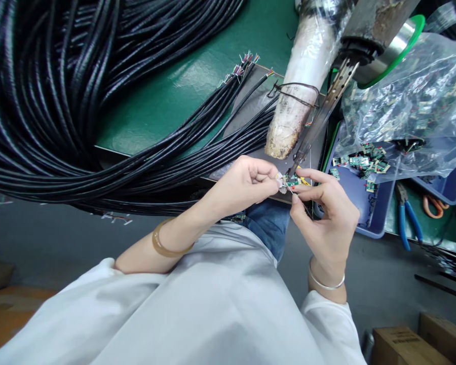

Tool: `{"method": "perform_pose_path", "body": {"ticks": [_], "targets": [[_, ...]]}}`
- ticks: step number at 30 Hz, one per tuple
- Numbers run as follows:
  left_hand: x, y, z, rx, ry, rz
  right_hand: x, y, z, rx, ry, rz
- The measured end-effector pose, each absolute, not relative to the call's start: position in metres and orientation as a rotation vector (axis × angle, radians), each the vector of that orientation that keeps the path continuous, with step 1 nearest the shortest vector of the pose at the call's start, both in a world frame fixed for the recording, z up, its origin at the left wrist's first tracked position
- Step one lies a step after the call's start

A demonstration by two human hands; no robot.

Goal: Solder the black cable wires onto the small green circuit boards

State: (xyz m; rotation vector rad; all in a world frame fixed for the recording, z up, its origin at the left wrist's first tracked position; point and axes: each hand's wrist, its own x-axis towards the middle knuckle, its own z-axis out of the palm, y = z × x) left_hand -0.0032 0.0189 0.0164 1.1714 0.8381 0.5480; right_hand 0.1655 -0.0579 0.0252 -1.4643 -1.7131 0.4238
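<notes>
A small green circuit board [294, 181] with gold contacts lies under the tip of a soldering iron [314, 126], which points down from above. My left hand [251, 180] is closed in a pinch at the board's left end; a whitish bit shows at its fingertips, but I cannot make out what it is. From the right, my right hand [323, 208] pinches a thin wire [290, 189] between thumb and finger, just below the board. Its index finger reaches along the board's upper right edge, beside a yellow piece [304, 181].
Black cables [167, 152] with stripped coloured ends cover the left. A plastic-wrapped pipe [300, 86] hangs beside the iron, before a solder spool [391, 50]. At right are a blue tray [378, 218] of small boards, a plastic bag [421, 96] and blue-handled pliers [406, 223].
</notes>
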Motion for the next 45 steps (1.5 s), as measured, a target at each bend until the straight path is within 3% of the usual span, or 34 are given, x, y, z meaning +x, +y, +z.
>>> {"method": "perform_pose_path", "body": {"ticks": [45], "targets": [[0.0006, 0.0136, 0.0252, 1.305, 0.81, 0.706, 0.1631, -0.0569, 0.0325, -1.468, -1.739, 0.249]]}}
